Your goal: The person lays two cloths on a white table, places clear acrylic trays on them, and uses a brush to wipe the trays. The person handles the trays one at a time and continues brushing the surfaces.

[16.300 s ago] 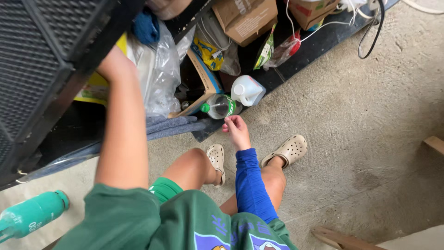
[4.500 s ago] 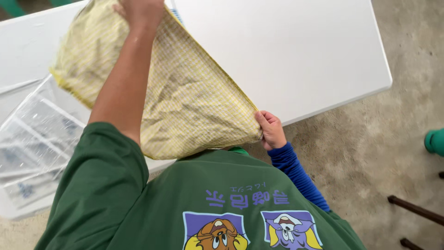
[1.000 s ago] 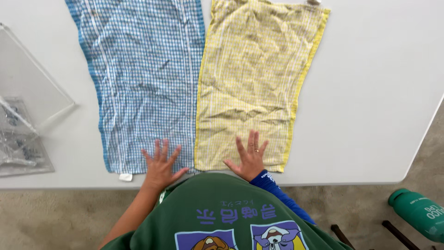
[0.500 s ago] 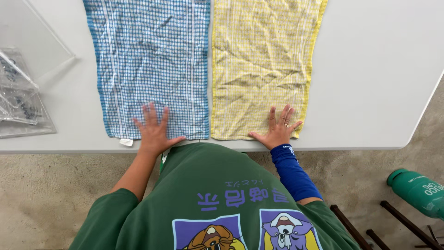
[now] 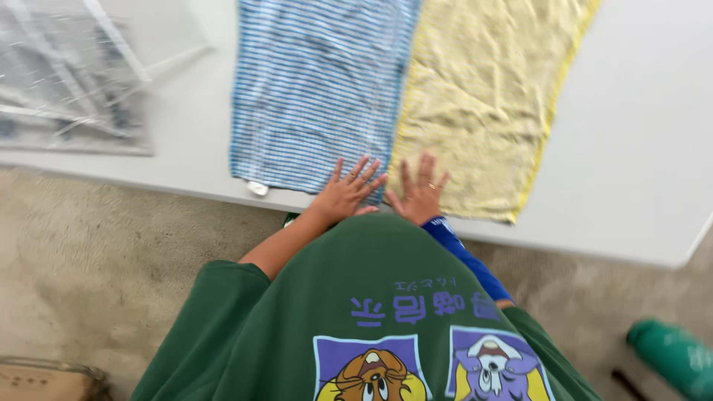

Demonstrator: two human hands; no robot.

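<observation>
clear plastic bags (image 5: 70,74) left of cloths (image 5: 319,89)

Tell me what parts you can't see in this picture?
- Head view: far ends of the blue cloth and yellow cloth, cut by the top edge.
- Clear plastic bags: contents blurred.
- Green bottle: cut by the right edge.
- Left hand, right hand: palms face down, hidden.

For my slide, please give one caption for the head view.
Both hands, left and right, press flat on blue cloth and yellow cloth.
</observation>
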